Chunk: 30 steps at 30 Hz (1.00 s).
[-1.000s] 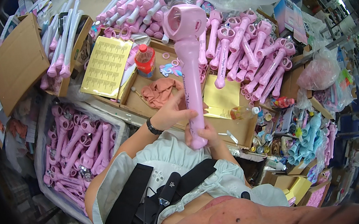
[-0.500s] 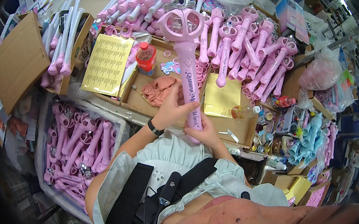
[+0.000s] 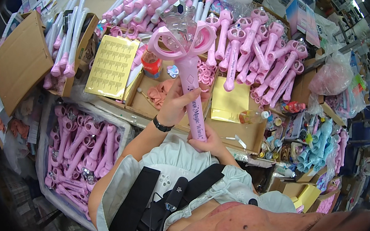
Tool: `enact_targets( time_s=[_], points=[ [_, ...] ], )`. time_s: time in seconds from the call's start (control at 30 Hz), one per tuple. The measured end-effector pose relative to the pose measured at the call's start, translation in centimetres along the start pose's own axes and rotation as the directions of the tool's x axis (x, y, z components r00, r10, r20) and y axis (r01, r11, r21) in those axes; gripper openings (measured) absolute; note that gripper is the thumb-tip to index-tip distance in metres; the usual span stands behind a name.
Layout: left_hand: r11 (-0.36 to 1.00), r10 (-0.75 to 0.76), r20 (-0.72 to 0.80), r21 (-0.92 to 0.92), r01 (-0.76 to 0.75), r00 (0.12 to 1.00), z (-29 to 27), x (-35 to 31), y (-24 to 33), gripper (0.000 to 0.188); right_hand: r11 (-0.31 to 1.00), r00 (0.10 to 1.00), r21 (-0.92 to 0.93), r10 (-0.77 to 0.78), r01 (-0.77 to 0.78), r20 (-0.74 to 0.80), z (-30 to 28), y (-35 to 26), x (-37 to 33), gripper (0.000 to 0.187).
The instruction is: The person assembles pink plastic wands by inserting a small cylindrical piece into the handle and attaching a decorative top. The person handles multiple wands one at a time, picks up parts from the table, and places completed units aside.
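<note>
One head view, wide fisheye, left of a side-by-side pair. Station: worn on the head, above both hands. Aim: downward and forward; upright, unmirrored. We have the left hand and right hand near mid-frame, at close range; the worktop farther off, beyond them; the pale top nearer us, below them. Edges bend toward the rim, well out from either hand.

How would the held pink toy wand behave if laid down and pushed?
The pink toy wand is probably stiff: its shaft looks straight. Likely top-heavy, the head being wider than the shaft. That width may make it pivot when rolling.
</note>
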<state>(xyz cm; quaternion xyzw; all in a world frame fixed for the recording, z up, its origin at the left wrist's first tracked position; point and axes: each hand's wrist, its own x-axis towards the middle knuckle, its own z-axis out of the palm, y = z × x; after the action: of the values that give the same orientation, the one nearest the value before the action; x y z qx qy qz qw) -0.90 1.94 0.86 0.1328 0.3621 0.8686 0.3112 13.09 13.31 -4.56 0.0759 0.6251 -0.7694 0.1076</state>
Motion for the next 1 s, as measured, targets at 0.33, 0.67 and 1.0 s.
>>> enact_targets(
  time_s=[0.33,0.67,1.0],
  points=[
    [0.930,0.298,-0.077,-0.199,-0.307,0.952,-3.8,4.4,4.1,0.091,0.999,0.995,0.024,0.035,-0.037,0.096,-0.2,-0.6,-0.2,0.045],
    [0.994,-0.069,-0.360,0.052,0.094,0.930,-10.3,-1.9,0.0,0.033,0.936,0.988,0.351,0.040,0.014,-0.146,-8.9,-2.8,0.5,0.041],
    [0.993,0.107,-0.745,0.053,-0.101,0.658,-12.3,-14.9,-1.2,0.018,0.977,0.684,0.006,-0.147,0.215,-0.714,-34.3,-8.0,9.1,0.029]
  ],
)
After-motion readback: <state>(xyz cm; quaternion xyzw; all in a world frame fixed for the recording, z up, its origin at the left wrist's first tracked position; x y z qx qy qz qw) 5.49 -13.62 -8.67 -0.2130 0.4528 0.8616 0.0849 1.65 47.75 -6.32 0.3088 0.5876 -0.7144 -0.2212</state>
